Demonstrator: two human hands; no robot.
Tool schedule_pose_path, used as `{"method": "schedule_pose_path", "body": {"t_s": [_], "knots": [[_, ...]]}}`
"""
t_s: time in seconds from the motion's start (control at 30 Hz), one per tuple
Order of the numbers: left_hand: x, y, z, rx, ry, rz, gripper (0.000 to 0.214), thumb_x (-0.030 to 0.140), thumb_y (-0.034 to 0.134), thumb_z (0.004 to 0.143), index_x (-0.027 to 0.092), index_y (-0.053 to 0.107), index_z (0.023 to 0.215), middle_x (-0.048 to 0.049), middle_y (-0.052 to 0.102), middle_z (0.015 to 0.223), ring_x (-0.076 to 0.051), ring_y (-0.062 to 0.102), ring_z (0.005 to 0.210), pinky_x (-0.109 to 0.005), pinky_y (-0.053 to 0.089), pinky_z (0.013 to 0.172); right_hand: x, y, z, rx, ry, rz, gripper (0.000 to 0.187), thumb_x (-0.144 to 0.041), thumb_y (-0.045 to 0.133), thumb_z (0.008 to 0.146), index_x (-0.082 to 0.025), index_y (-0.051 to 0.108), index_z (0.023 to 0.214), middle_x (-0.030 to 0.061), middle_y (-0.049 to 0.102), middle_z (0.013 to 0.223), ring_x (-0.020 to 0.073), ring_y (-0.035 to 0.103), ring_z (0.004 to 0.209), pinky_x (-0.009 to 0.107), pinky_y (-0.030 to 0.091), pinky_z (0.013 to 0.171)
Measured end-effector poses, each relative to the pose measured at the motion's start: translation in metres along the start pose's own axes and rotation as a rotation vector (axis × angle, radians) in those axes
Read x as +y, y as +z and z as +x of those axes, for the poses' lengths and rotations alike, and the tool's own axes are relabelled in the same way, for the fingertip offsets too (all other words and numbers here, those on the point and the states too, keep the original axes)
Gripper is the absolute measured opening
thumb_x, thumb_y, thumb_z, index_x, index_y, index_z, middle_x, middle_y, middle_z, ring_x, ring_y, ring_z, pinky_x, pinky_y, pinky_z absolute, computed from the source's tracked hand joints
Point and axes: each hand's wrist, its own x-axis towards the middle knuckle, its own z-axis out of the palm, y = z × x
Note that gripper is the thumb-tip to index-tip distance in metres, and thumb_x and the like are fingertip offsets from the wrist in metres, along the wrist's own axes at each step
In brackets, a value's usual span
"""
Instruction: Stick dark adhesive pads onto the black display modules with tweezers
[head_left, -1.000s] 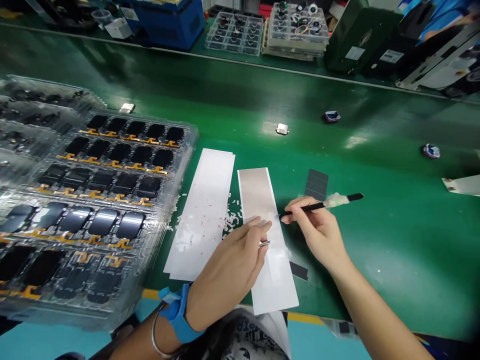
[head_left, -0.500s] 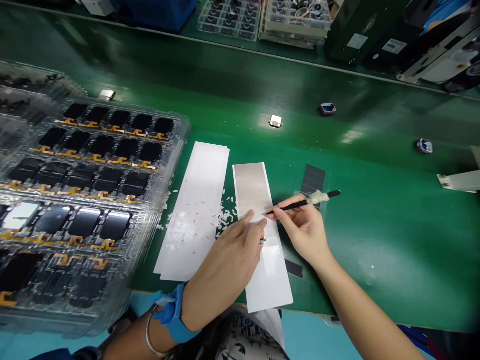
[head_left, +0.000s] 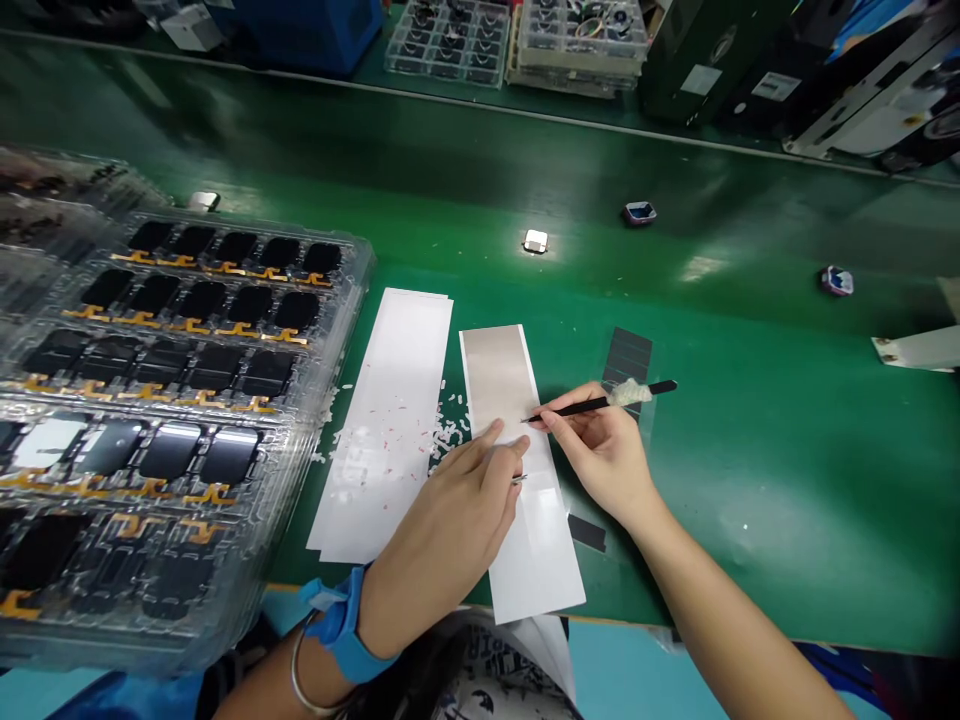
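A long white backing sheet (head_left: 536, 560), with a grey-beige area (head_left: 495, 375) on its upper part, lies on the green bench in front of me. My left hand (head_left: 457, 510) rests on the sheet with fingertips pressed near its middle. A thin metal tip (head_left: 519, 479) sticks out under its curled fingers; the rest of that tool is hidden. My right hand (head_left: 607, 450) pinches slim black tweezers (head_left: 577, 408), wrapped in pale material near the back end. Their point touches or hovers just over the sheet beside my left fingertips; I cannot tell which.
Clear trays (head_left: 225, 350) of small black screens stand at the left. Other white sheets (head_left: 382, 430) carry tiny red and white bits, with white scraps (head_left: 448, 432) alongside. Dark strips (head_left: 628, 358) lie on the right. Small metal-cased parts (head_left: 535, 241) sit further back, below a shelf of boxes.
The whole view has shifted slightly. Both hands keep nearly the same place on the sheet, and the tweezers' point has moved very little.
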Motion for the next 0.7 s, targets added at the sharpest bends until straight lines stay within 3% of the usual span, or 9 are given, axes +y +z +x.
{"method": "schedule_pose_path", "body": {"t_s": [0.27,0.47,0.53,0.6,0.7], "knots": [[0.001,-0.001,0.0,-0.016,-0.034,-0.04,0.01,0.012,0.036,0.099,0.02,0.042,0.101,-0.0139,0.06,0.128,-0.028,0.034,0.142,-0.051,0.048,0.105,0.002,0.002,-0.002,0.012,-0.05,-0.066,0.013,-0.031,0.066,0.086,-0.018,0.066,0.085,0.005,0.067,0.089,0.0163,0.071,0.082,0.028,0.06,0.073],[0.001,0.002,0.0,-0.005,-0.069,-0.091,0.02,0.013,0.036,0.099,0.019,0.043,0.117,-0.0138,0.058,0.129,-0.028,0.036,0.141,-0.051,0.046,0.104,-0.012,0.0,-0.002,0.027,0.0,0.177,0.018,-0.029,0.073,0.081,-0.019,0.059,0.083,0.0028,0.072,0.076,0.0157,0.073,0.069,0.029,0.063,0.07],[0.001,0.002,0.0,0.04,-0.097,-0.168,0.016,0.017,0.037,0.1,0.02,0.045,0.113,-0.0133,0.058,0.128,-0.028,0.04,0.137,-0.051,0.045,0.103,-0.021,-0.003,-0.007,0.098,-0.046,0.224,0.017,-0.025,0.074,0.081,-0.019,0.058,0.084,0.0016,0.072,0.076,0.0155,0.073,0.07,0.027,0.063,0.069],[0.002,0.0,0.0,0.122,-0.176,-0.318,0.01,0.024,0.04,0.101,0.021,0.047,0.106,-0.0115,0.061,0.12,-0.028,0.052,0.124,-0.046,0.05,0.094,-0.033,-0.005,-0.016,0.22,-0.12,0.239,0.014,-0.02,0.073,0.082,-0.02,0.059,0.085,0.0004,0.071,0.077,0.0161,0.074,0.075,0.026,0.064,0.068],[0.006,-0.004,-0.001,0.236,-0.33,-0.709,0.01,0.033,0.041,0.101,0.024,0.044,0.107,-0.0045,0.066,0.095,-0.018,0.065,0.086,-0.033,0.052,0.073,-0.047,0.004,-0.035,0.328,-0.197,0.227,0.012,-0.016,0.069,0.085,-0.021,0.058,0.088,-0.0003,0.069,0.078,0.0181,0.075,0.078,0.027,0.065,0.068]]}}
